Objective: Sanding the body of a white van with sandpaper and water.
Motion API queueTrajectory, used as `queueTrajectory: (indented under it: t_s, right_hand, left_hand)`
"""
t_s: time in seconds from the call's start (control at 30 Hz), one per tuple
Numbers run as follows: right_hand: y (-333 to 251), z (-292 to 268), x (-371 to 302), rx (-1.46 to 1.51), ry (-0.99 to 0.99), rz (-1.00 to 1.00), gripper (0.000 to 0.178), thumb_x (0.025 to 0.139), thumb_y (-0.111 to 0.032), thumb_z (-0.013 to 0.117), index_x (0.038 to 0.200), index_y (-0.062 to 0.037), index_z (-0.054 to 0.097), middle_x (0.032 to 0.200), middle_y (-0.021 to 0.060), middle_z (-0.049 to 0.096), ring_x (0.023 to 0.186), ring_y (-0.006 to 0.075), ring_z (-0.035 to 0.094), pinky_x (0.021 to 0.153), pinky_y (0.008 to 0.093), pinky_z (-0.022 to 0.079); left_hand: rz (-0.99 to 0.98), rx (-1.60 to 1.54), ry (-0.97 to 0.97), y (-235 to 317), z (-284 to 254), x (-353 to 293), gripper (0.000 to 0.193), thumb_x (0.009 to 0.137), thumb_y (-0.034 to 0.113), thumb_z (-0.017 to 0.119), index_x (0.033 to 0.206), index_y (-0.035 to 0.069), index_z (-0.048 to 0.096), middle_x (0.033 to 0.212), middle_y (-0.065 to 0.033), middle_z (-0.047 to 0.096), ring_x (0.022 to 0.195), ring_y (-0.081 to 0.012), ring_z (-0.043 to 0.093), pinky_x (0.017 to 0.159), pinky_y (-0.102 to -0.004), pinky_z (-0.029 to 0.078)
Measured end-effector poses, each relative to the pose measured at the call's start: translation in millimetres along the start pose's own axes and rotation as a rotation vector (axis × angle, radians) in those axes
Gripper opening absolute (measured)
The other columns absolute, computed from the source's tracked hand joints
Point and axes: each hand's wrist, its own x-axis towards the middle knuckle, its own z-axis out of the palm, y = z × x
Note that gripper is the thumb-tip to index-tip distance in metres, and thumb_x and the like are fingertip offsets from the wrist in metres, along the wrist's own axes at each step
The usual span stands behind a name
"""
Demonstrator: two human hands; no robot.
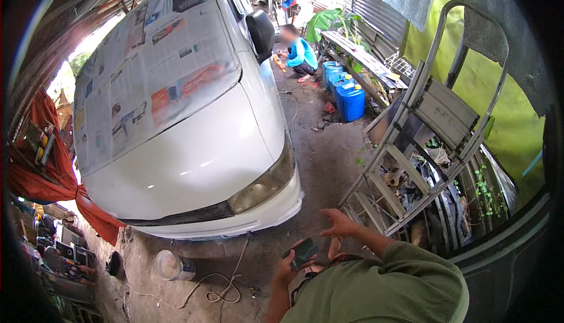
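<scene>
Left hand (286, 267) clamped on flat dark phone (304, 251); right hand (339, 223) open, fingers spread.

1. Only one view was given: a wide fisheye camera worn on the person's head, the left of a side-by-side pair.
2. It looked down and forward over the person's own chest, so the left hand (292, 264) and right hand (341, 224) sat close at the lower edge.
3. Beyond them it faced the front of a white car (194, 158), near enough to fill the upper left.
4. A metal stepladder (435, 117) stood to the right, and a crouching person (299, 56) showed small and far at the top.
5. Straight edges bowed toward the dark round rim.
</scene>
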Motion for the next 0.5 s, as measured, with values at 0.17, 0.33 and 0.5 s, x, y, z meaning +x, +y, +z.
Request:
queueTrajectory:
  t_s: [0.17,0.33,0.5]
  right_hand:
    - [-5.2,0.6,-4.8,0.020,0.014,0.030,0.105,0.062,-0.045,0.085,0.144,-0.0076,0.031,0.138,0.0211,0.038,0.121,0.0349,0.048,0.100,0.0447,0.042]
    - [-34.1,49.3,7.5,-0.022,-0.020,-0.262,0.117,0.060,-0.044,0.086,0.148,-0.0106,0.016,0.146,0.0262,0.022,0.133,0.0418,0.030,0.106,0.0478,0.034]
    - [-30.9,33.9,10.1,-0.123,-0.004,-0.142,0.122,0.056,-0.043,0.088,0.149,-0.0133,0.014,0.148,0.0286,0.017,0.138,0.0434,0.020,0.109,0.0479,0.031]
  left_hand:
    - [0.067,0.057,0.060,15.3,2.3,-10.1,0.060,0.099,0.039,0.040,0.145,0.004,0.025,0.134,-0.0219,0.046,0.114,-0.0394,0.055,0.093,-0.0473,0.049]
    - [0.011,0.206,-0.018,-2.1,-1.1,10.6,0.061,0.100,0.043,0.034,0.148,0.007,0.020,0.140,-0.0210,0.039,0.122,-0.0361,0.049,0.101,-0.0499,0.043]
    - [0.010,0.193,-0.022,-1.0,27.3,11.5,0.065,0.098,0.046,0.034,0.148,0.006,0.020,0.141,-0.0207,0.038,0.126,-0.0357,0.045,0.103,-0.0498,0.041]
